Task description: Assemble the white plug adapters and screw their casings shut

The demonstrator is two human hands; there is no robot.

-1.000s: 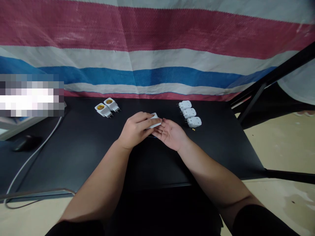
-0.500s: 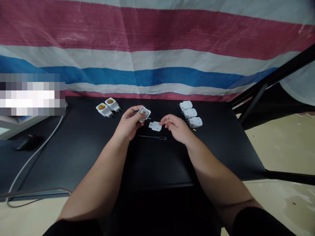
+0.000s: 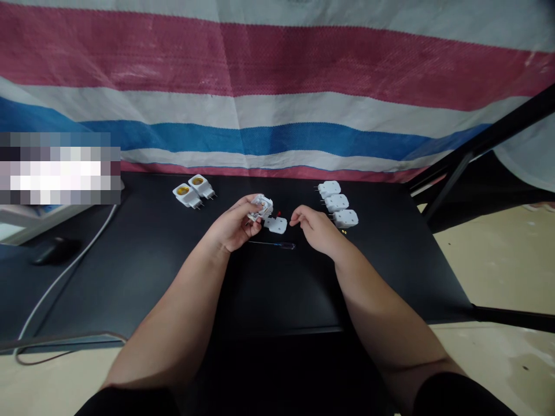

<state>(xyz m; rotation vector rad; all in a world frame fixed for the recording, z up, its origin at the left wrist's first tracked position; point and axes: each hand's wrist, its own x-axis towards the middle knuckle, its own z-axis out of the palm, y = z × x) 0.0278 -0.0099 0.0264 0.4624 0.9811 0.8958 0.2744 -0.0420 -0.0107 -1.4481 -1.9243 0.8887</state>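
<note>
Disassembly partway | left hand (image 3: 234, 227) gripped opened plug adapter body (image 3: 261, 208) above table (image 3: 130, 271) | cover plate (image 3: 276, 225) lay off beside it | right hand (image 3: 315, 227) loosely curled, empty | three adapters (image 3: 338, 203) closed

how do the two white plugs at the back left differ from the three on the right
The pair of white plug adapters at back left show round yellow-brass sockets on top; the row of three white plug adapters on the right show plain closed white tops. The pair lies side by side with its pins toward the lower right; the three sit in a slanted line with pins toward the left. Both groups are small white plastic bodies with metal pins, resting on the black tabletop, untouched by either hand.
</note>
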